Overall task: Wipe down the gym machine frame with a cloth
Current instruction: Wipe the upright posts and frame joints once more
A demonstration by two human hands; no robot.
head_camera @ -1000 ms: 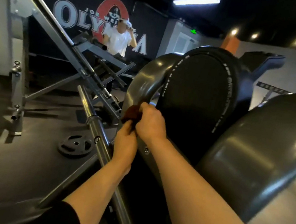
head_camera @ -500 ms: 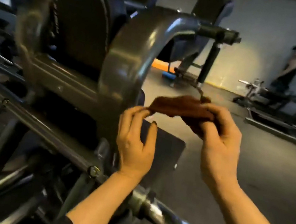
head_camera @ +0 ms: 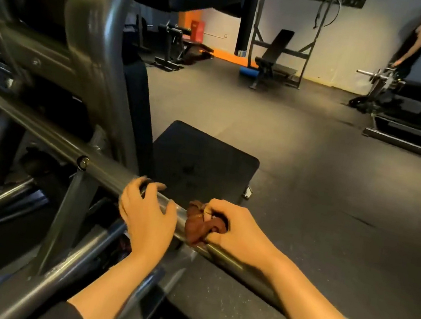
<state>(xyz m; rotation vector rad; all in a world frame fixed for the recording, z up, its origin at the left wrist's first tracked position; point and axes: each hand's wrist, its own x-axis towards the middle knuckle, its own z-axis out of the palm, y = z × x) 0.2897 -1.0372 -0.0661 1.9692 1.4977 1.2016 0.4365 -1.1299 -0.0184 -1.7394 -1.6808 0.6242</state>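
Head view: right hand (head_camera: 241,233) presses cloth (head_camera: 200,225) on bar (head_camera: 108,168).

Two bare hands are in view: one left hand (head_camera: 146,216) and one right hand (head_camera: 237,232). There is one brown cloth (head_camera: 200,225), one round steel bar (head_camera: 68,142) of the machine frame, one black footplate (head_camera: 204,158), one incline bench (head_camera: 276,56), one blue foam roller (head_camera: 248,72) and one bystander (head_camera: 415,40).

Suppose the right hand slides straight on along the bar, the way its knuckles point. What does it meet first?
Probably the left hand, which rests on the same steel bar just beyond the brown cloth that the right hand grips; depth is hard to judge.
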